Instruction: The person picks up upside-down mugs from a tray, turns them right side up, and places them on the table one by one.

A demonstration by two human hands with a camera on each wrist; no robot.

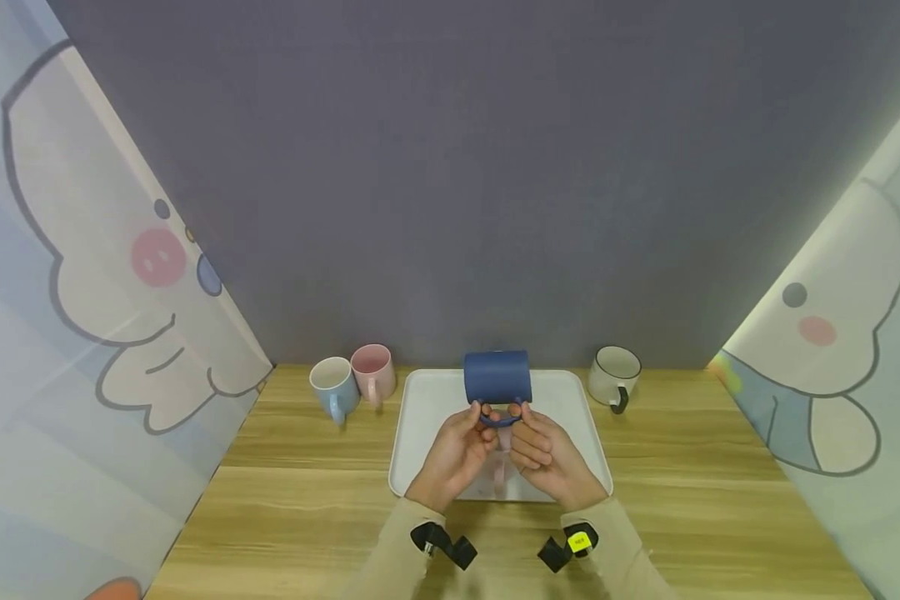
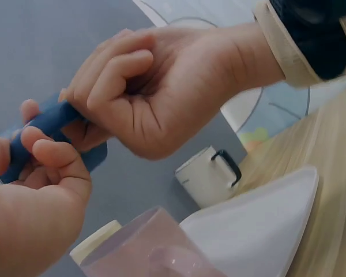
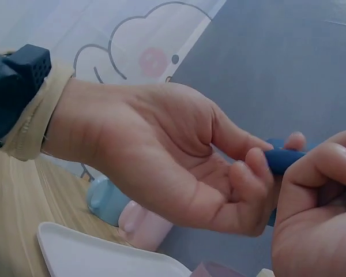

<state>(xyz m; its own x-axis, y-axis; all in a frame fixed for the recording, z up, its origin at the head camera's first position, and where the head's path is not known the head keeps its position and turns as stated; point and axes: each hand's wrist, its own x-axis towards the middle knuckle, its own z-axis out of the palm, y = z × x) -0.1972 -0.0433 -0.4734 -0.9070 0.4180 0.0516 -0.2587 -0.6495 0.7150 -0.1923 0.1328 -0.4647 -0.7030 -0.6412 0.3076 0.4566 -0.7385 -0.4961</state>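
A dark blue mug (image 1: 497,377) is held on its side above a white tray (image 1: 425,412), its handle (image 1: 501,422) towards me. My left hand (image 1: 450,457) pinches the left end of that handle between thumb and fingers. At its right end, my right hand (image 1: 553,461) pinches the handle the same way. Below the hands a see-through pink mug (image 2: 141,248) stands on the tray, mostly hidden in the head view. Beside it in the left wrist view shows a cream-coloured piece (image 2: 95,242), its kind unclear.
Left of the tray stand a light blue mug (image 1: 335,386) and a pink mug (image 1: 373,372), close together. To its right is a white mug (image 1: 613,377) with a black rim and handle. A grey wall (image 1: 450,183) rises behind the wooden table (image 1: 270,500).
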